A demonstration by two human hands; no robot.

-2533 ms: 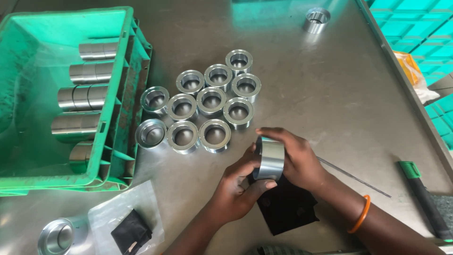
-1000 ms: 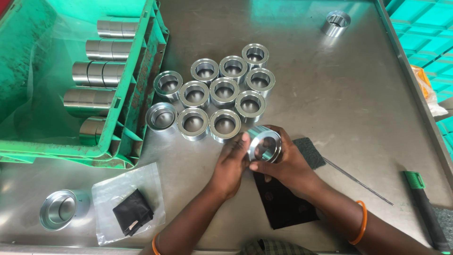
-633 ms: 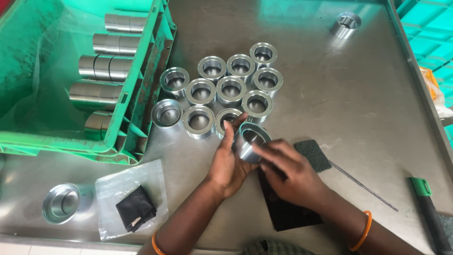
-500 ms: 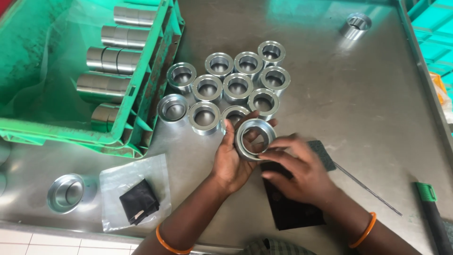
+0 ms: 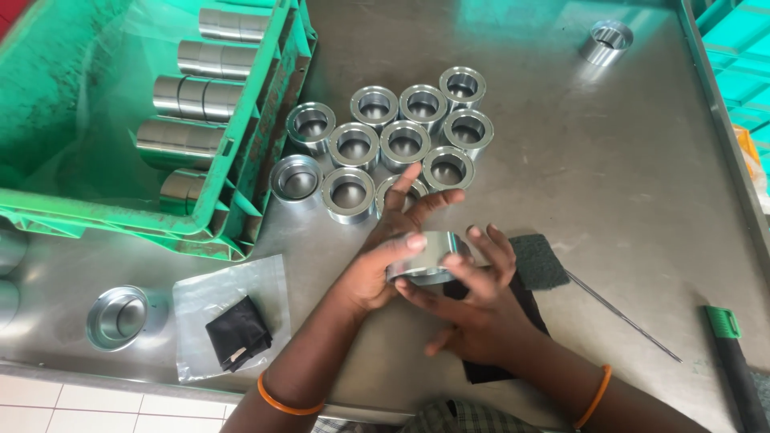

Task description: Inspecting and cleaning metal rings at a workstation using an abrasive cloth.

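Note:
I hold a shiny metal ring (image 5: 425, 258) on its side between both hands, just above the steel table (image 5: 577, 160). My left hand (image 5: 385, 256) cups it from the left, thumb on its rim, fingers spread over the nearest ring of the group. My right hand (image 5: 469, 309) supports it from below and the right. Several similar metal rings (image 5: 405, 140) stand open end up in a tight cluster just beyond my hands. A dark cloth (image 5: 513, 329) lies under my right hand.
A green plastic crate (image 5: 96, 192) at the left holds several metal cylinders (image 5: 200, 96). One lone ring (image 5: 607, 42) stands far right. A metal cup (image 5: 119, 317), a plastic bag with a black piece (image 5: 233, 329), a grey pad (image 5: 539, 261), a thin rod (image 5: 622, 317) and a green-handled tool (image 5: 734, 365) lie nearby.
The ring has been turned in my hands from facing up toward me to lying on its side. My hands stayed in front of the cluster; the camera view shifted slightly.

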